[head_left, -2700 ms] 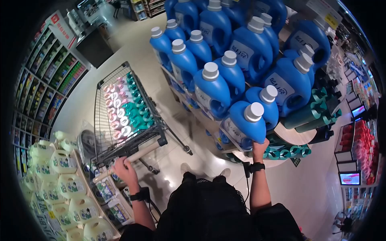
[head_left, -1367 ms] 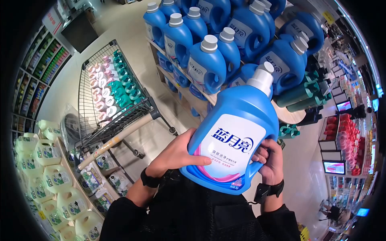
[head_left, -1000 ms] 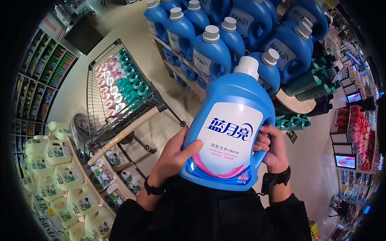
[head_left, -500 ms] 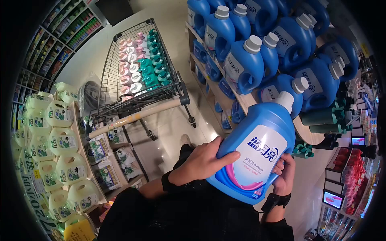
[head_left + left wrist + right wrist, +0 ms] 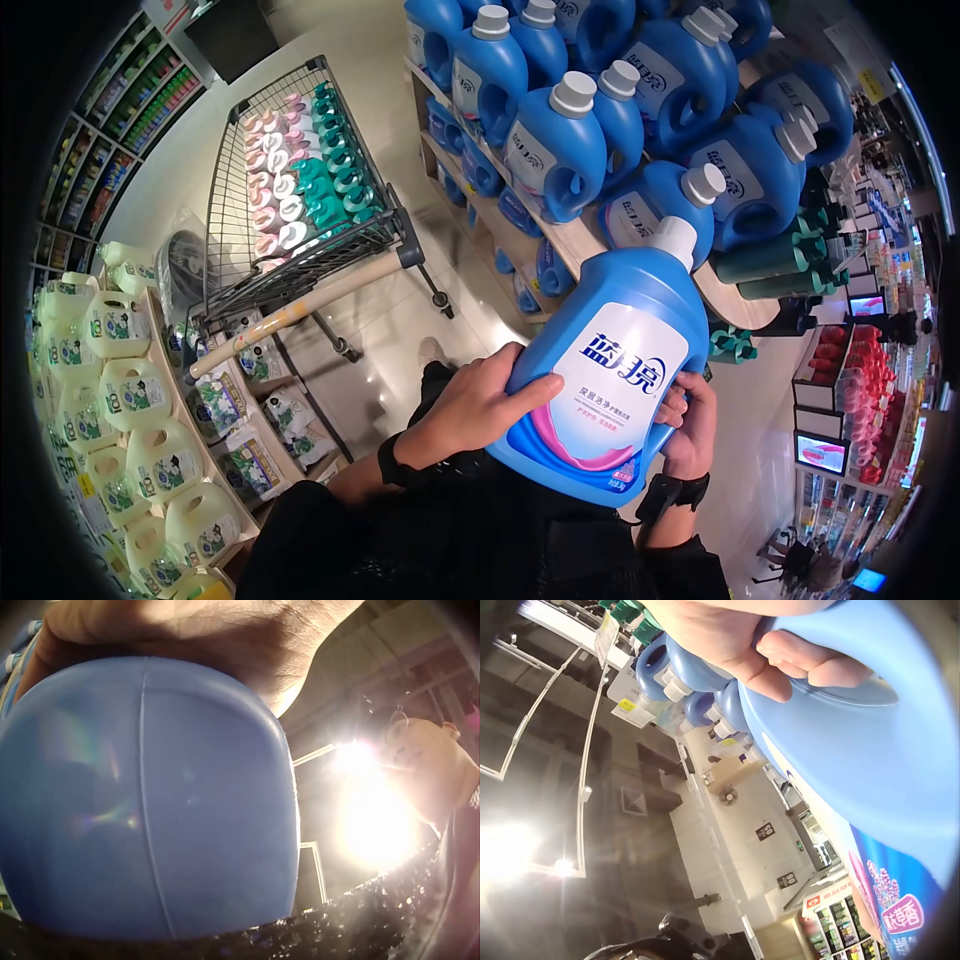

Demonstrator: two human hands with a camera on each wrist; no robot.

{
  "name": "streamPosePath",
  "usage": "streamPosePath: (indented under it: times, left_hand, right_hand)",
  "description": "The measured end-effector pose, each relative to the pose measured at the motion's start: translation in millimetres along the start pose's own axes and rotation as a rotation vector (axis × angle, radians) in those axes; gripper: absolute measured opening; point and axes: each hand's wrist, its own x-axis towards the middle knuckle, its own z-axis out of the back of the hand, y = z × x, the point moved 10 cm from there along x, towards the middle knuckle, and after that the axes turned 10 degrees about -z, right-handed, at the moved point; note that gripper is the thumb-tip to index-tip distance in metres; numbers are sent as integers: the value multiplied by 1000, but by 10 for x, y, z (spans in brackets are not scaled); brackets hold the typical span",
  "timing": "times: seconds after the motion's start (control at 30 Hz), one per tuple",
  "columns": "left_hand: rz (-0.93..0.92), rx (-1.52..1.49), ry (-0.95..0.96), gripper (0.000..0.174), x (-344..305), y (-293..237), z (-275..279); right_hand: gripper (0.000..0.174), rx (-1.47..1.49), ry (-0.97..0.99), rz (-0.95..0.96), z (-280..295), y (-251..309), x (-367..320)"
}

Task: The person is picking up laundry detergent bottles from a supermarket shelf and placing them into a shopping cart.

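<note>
A big blue laundry detergent bottle [image 5: 630, 335] with a white cap leans to the right in front of the body, its label facing up at the head camera. At its lower left side my left hand [image 5: 485, 400] grips it, thumb on the front and fingers hidden behind. My right hand [image 5: 692, 430] has its fingers curled through the handle on the other side. In the left wrist view the bottle's smooth seamed side [image 5: 142, 802] fills much of the picture below the palm. The right wrist view shows fingers [image 5: 810, 664] through the handle opening.
Several like blue bottles [image 5: 555, 150] crowd a wooden display stand [image 5: 735, 295] ahead. A shopping cart [image 5: 300, 320] stands left, with pink, white and green bottles [image 5: 310, 190] visible through it. Pale yellow jugs [image 5: 140, 395] line a low shelf at the left; red goods [image 5: 865, 375] are at the right.
The right hand has lifted the bottle off the display and the left hand has moved from the cart handle to its side. Over the last second the bottle has tilted further right.
</note>
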Motion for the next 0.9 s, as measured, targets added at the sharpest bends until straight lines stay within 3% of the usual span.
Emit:
streamPosePath:
  times: [0.13, 0.3, 0.57, 0.9]
  left_hand:
    - [1, 11, 17, 62, -9, 34, -2]
    - [18, -178, -73, 50, -49, 170, 19]
    - [-41, -322, -93, 41, -57, 117, 43]
    - [-7, -599, -43, 43, -8, 40, -48]
  right_hand:
    - [13, -11, 14, 4, -44, 2, -2]
    - [25, -17, 14, -31, -79, -20, 14]
    - [21, -74, 37, -37, -169, -10, 53]
    - [23, -122, 92, -42, -361, 7, 48]
